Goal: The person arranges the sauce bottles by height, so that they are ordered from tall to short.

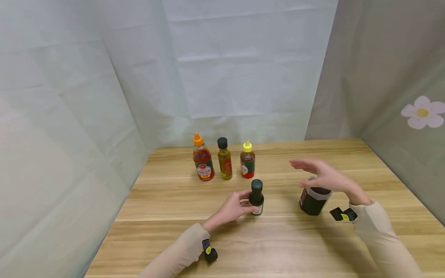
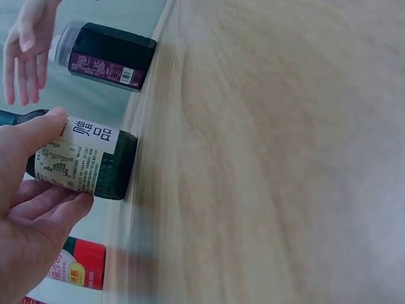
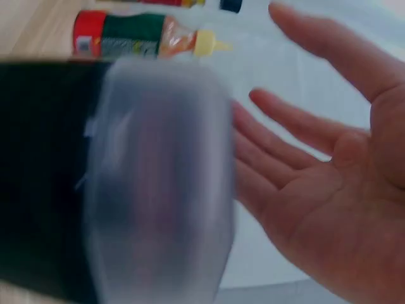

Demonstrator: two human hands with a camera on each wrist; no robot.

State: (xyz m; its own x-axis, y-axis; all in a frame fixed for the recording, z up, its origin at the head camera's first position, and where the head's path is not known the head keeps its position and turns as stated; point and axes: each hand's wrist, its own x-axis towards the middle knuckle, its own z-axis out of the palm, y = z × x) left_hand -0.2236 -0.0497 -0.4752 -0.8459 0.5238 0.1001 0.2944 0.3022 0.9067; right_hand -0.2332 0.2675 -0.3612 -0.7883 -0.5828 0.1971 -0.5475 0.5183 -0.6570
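My left hand (image 1: 232, 207) has its thumb and fingers around a small dark green bottle (image 1: 257, 199), which stands upright on the table. In the left wrist view the thumb lies on the cream label of that bottle (image 2: 82, 155), with fingers along its other side. My right hand (image 1: 325, 175) is raised over a dark jar (image 1: 311, 204), its fingers spread and holding nothing. The jar's translucent lid (image 3: 161, 183) fills much of the right wrist view, blurred, beside the open palm. Part of the lid is hidden behind the hand in the head view.
Behind the hands stand a red sauce bottle with an orange cap (image 1: 203, 162), a yellowish bottle with a black cap (image 1: 225, 162) and a sauce bottle with a yellow cap (image 1: 247, 162). Pale cloth (image 1: 243, 77) hangs around the wooden table (image 1: 167, 204).
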